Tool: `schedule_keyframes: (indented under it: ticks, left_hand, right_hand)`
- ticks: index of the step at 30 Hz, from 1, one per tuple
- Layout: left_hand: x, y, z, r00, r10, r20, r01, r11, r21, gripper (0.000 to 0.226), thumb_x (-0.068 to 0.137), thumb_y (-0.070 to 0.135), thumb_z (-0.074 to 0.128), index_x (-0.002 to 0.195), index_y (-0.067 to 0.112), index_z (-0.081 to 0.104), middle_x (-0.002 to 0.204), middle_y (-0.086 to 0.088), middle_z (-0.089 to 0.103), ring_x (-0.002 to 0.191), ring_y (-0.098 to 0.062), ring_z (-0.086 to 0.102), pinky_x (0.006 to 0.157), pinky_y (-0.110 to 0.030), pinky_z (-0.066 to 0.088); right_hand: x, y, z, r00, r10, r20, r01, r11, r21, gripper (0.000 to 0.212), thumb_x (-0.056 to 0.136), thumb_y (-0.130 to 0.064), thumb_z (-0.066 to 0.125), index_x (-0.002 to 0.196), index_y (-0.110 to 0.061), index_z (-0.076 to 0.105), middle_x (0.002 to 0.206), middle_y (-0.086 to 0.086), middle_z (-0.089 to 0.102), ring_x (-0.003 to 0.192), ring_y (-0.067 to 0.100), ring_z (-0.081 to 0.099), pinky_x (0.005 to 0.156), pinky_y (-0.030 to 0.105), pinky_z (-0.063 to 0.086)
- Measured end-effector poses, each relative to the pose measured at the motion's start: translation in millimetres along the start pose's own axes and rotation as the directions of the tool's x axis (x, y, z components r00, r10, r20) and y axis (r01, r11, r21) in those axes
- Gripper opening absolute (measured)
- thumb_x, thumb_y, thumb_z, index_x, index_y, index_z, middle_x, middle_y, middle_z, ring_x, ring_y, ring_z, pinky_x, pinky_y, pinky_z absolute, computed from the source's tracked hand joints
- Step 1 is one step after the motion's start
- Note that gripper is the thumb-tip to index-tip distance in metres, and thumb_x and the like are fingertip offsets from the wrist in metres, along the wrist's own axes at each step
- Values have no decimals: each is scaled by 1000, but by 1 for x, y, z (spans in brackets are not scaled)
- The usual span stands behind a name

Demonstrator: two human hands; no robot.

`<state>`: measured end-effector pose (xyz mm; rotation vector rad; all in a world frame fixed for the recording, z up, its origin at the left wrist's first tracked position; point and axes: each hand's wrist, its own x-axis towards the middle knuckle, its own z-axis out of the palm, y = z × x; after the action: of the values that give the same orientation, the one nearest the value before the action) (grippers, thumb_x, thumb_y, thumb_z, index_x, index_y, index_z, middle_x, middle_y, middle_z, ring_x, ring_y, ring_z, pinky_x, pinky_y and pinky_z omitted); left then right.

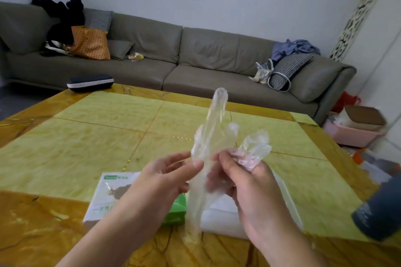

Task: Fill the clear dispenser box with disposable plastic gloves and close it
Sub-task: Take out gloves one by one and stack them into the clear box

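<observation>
Gloves (208, 136) of thin clear plastic are held up above the surface (86, 123), between our two hands. We see one long glove finger standing upright and the cuff end hanging down past the wrists toward the near edge. The left hand (160, 178) pinches the film between thumb and fingers (180, 156) at its left side. The right hand (247, 180) grips the right side, with a crumpled fold of film draped over its raised fingers.

Directly below the gloves lies a white pack (221, 214), its material unclear, and just left of it a green-and-white printed package (108, 193). We cannot identify the clear dispenser box with certainty; the pale pack under the hands may be it.

We judge the step in hand to be separating or straightening a glove before loading. The next move calls for gathering the film flat or folded and lowering it toward the box opening. Filling is not complete, and closing is still to come.

A dark cylinder (377, 210) stands right of the gloves, and a sofa (195, 58) lies beyond them.
</observation>
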<state>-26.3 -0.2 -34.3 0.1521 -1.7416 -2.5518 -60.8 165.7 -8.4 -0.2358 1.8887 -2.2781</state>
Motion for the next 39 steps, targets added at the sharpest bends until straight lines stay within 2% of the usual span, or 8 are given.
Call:
schedule_keyframes:
  ticks: [4, 8, 11, 15, 22, 33, 35, 39]
  left_hand:
    - [-5, 0, 6, 973, -99, 210, 115, 991, -65, 43, 84, 29, 75, 120, 7, 76, 126, -20, 71, 119, -36, 68, 109, -51, 48]
    - [-4, -1, 10, 987, -136, 88, 148, 979, -140, 28, 73, 12, 86, 97, 1, 77, 99, -21, 74, 83, -35, 74, 75, -43, 63]
    - [-4, 1, 8, 995, -100, 14, 100, 995, 13, 31, 70, 18, 94, 88, 5, 71, 83, -20, 64, 72, -31, 63, 70, -42, 53]
    - [-2, 0, 9, 996, -4, -89, 15, 992, 123, 21, 76, 15, 85, 80, 10, 65, 63, -10, 43, 47, -16, 37, 40, -24, 37]
    - [-2, -4, 7, 1000, 4, 9, -4, 998, 65, 36, 62, 37, 91, 83, 14, 74, 72, -6, 52, 60, -15, 52, 54, -24, 50]
    - [-6, -1, 11, 998, 30, 63, -40, 984, 173, 14, 82, 12, 85, 93, 9, 77, 81, -14, 51, 57, -19, 52, 48, -22, 48]
    - [-7, -1, 14, 996, 61, 60, -70, 986, 151, 15, 85, 12, 79, 99, 10, 77, 81, -13, 46, 56, -19, 51, 47, -21, 47]
    - [-8, 1, 16, 989, 146, -8, -144, 984, 109, 17, 87, 14, 74, 103, 16, 77, 80, -15, 48, 60, -21, 52, 49, -22, 48]
  right_hand:
    - [9, -2, -18, 991, 70, 118, -57, 992, -111, 22, 104, -15, 62, 90, -13, 79, 86, 19, 75, 76, 33, 70, 66, 38, 55]
    - [17, -2, -33, 987, 114, 114, -95, 983, -154, 19, 103, -12, 64, 94, -11, 81, 68, 11, 59, 58, 24, 55, 52, 29, 44]
    - [19, -9, -43, 997, 75, 10, -73, 992, -101, 19, 102, -16, 66, 93, -5, 80, 60, 6, 51, 49, 15, 49, 45, 25, 42]
    - [22, -12, -54, 995, -29, -100, 20, 995, -94, 26, 104, -20, 64, 88, -5, 78, 60, 10, 50, 51, 23, 51, 47, 31, 48]
    - [25, -10, -59, 983, -123, -135, 110, 989, -97, 19, 93, -13, 76, 78, -10, 65, 57, 11, 52, 47, 25, 48, 53, 34, 50]
    - [25, -15, -61, 966, -120, -228, 125, 992, 7, 37, 104, -26, 63, 70, -12, 57, 59, 5, 46, 50, 21, 45, 47, 30, 43]
    - [23, -13, -57, 985, -47, -168, 54, 998, 40, 36, 101, -40, 64, 79, -11, 61, 64, 7, 57, 54, 22, 56, 52, 35, 50]
    - [15, -9, -52, 938, 240, 249, -243, 970, -21, 58, 89, -43, 83, 123, -1, 64, 106, 27, 74, 88, 43, 74, 78, 53, 61]
